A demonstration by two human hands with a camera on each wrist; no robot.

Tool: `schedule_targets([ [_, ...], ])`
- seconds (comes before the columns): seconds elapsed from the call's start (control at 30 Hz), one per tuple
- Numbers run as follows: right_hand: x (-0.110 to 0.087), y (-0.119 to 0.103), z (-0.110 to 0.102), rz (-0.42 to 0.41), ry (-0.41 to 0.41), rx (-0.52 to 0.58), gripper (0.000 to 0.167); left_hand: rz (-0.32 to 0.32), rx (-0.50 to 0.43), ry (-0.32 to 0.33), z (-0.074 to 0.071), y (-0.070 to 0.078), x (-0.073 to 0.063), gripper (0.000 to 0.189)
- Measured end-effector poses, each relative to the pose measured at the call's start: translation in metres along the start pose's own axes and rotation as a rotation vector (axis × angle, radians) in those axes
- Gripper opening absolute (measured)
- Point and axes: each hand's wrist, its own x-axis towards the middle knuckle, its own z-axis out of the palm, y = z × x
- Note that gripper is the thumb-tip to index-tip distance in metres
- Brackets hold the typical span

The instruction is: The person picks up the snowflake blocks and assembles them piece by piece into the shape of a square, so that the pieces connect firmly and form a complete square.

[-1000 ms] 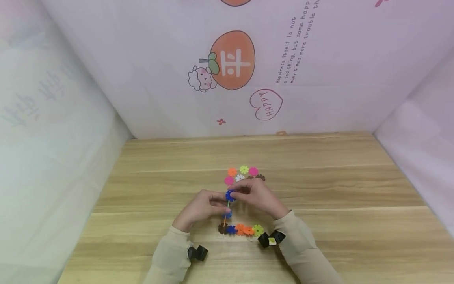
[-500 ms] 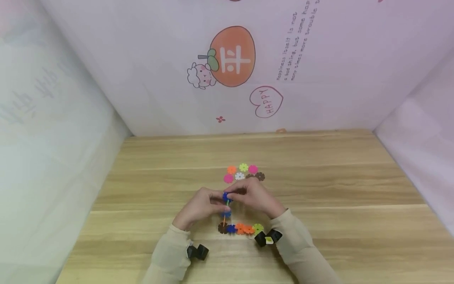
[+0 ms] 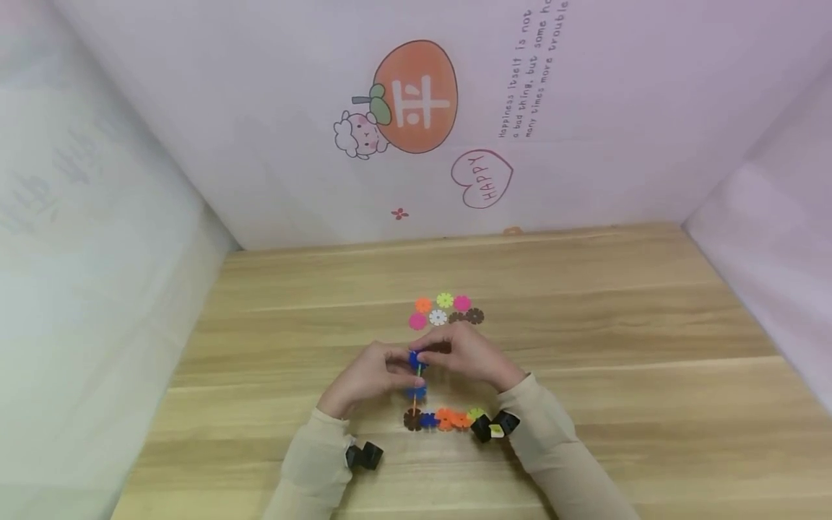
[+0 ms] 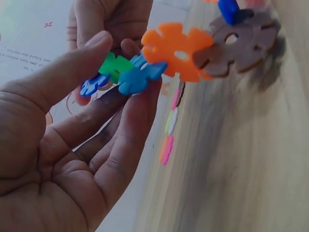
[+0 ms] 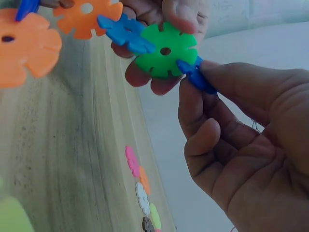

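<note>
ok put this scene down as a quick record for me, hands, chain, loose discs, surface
left hand: holds the chain at its green disc and light blue disc
right hand: pinches the dark blue disc at the chain's end
chain corner: brown disc, next to an orange disc
row past corner: another dark blue disc, two orange discs, yellow-green disc partly hidden
loose discs: at least seven beyond the hands; orange, yellow-green, pink, white, brown
surface: wood-grain table

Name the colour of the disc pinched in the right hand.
The pinched disc is dark blue, clearest in the right wrist view.
</note>
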Motion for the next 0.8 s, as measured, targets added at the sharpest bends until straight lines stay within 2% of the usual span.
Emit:
schedule_targets([
  [0.13, -0.001, 0.000, -0.001, 0.012, 0.002, 0.000, 0.024, 0.016, 0.046, -0.012, -0.003, 0.000, 0.000, 0.036],
  [0.23, -0.002, -0.001, -0.001, 0.042, 0.009, 0.024, 0.023, 0.026, 0.039, -0.009, -0.005, -0.002, 0.000, 0.040],
  [0.33, -0.001, -0.002, -0.001, 0.051, 0.010, 0.052, 0.021, 0.015, 0.004, 0.036, -0.006, -0.002, -0.001, 0.040],
  [0.5, -0.001, -0.002, -0.001, 0.041, 0.012, 0.080, 0.019, -0.003, -0.006, 0.129, -0.009, -0.001, -0.002, 0.030],
  [0.8, -0.002, 0.001, -0.004, 0.044, 0.075, 0.109, 0.017, -0.023, -0.007, 0.163, -0.011, -0.002, -0.001, 0.024],
])
